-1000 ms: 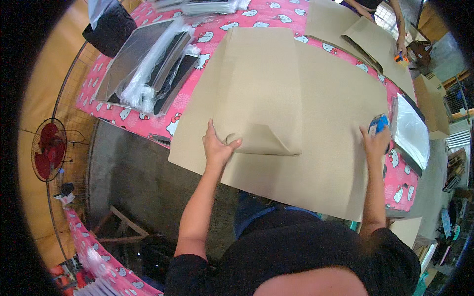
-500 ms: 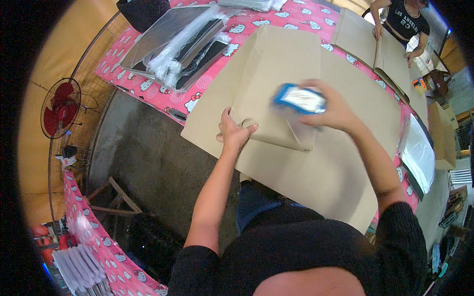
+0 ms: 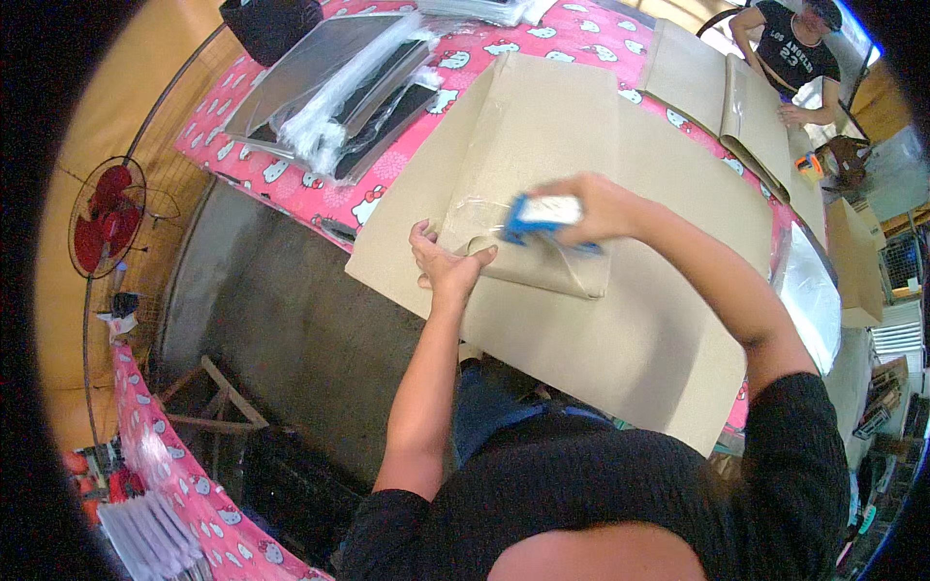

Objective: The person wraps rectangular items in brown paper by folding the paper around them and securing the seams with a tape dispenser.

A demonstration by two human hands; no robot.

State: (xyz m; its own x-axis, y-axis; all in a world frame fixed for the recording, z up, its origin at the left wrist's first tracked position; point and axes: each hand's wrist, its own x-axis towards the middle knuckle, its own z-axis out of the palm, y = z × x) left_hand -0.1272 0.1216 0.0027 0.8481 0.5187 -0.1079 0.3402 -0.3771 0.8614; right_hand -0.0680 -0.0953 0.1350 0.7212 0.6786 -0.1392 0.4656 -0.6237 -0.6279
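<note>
A large flat brown cardboard sheet (image 3: 630,320) lies over the pink patterned table (image 3: 320,198), with a flap (image 3: 542,155) folded back onto it. My left hand (image 3: 446,261) presses down on the folded flap near its front edge. My right hand (image 3: 591,208) grips a blue and white tape dispenser (image 3: 542,218) held just above the flap's corner. A strip of clear tape (image 3: 480,208) stretches from the dispenser toward my left hand.
Flat grey panels in clear plastic (image 3: 334,82) lie at the table's far left. Another person (image 3: 790,58) handles more cardboard (image 3: 717,92) at the far right. A red floor fan (image 3: 107,218) stands to the left and a wooden frame (image 3: 208,407) lies on the concrete floor.
My right hand left the sheet's right edge, carried the tape dispenser across to the folded flap and lowered it beside my left hand, which stayed pressing the flap.
</note>
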